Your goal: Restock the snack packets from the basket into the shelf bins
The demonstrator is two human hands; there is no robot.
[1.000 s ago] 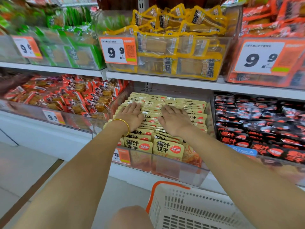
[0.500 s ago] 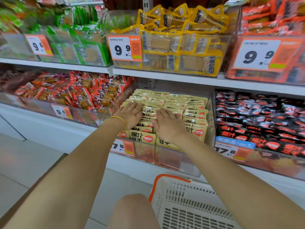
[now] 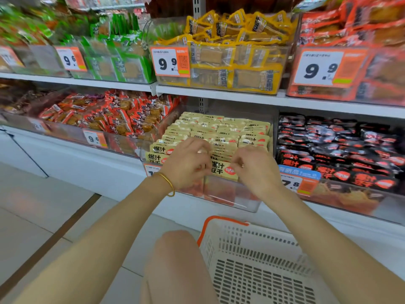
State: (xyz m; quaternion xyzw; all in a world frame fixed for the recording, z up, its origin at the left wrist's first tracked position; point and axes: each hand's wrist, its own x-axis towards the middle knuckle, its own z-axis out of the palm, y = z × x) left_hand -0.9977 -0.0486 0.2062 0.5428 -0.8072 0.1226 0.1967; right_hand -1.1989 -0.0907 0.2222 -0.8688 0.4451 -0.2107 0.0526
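Pale yellow packets (image 3: 219,137) fill the clear bin (image 3: 232,201) in the middle of the lower shelf. They stand in tight rows, one behind the other, each with black letters and a red mark. Both hands are at the front of this bin, close together but not touching each other. The left hand (image 3: 186,163), with a thin gold bracelet (image 3: 168,183) on the wrist, lies over the front rows on the left side, its fingers bent down toward the packets. The right hand (image 3: 255,170) is just beside it, its fingers also bent, with the tips at the right edge of the front packet (image 3: 220,168), which shows between the two hands. The fingers are blurred, so I cannot tell if either hand really pinches a packet or only presses on it.

Below the bin, the white basket (image 3: 252,266), with slotted walls and an orange handle (image 3: 209,222), sits low in the view, just beside the person's bare knee (image 3: 175,251).

To the right of the clear bin, a bin of black packets (image 3: 339,145) carries a blue and orange price tag (image 3: 300,181) reading 7.8. To the left is a bin of red packets (image 3: 114,116). On the upper shelf, yellow packets (image 3: 236,40) lie heaped directly above the hands, beside a 9.9 tag (image 3: 172,61). Green packets (image 3: 118,64) are to their left and orange-red packets (image 3: 361,29) to their right. The floor (image 3: 43,216) is of light tiles.
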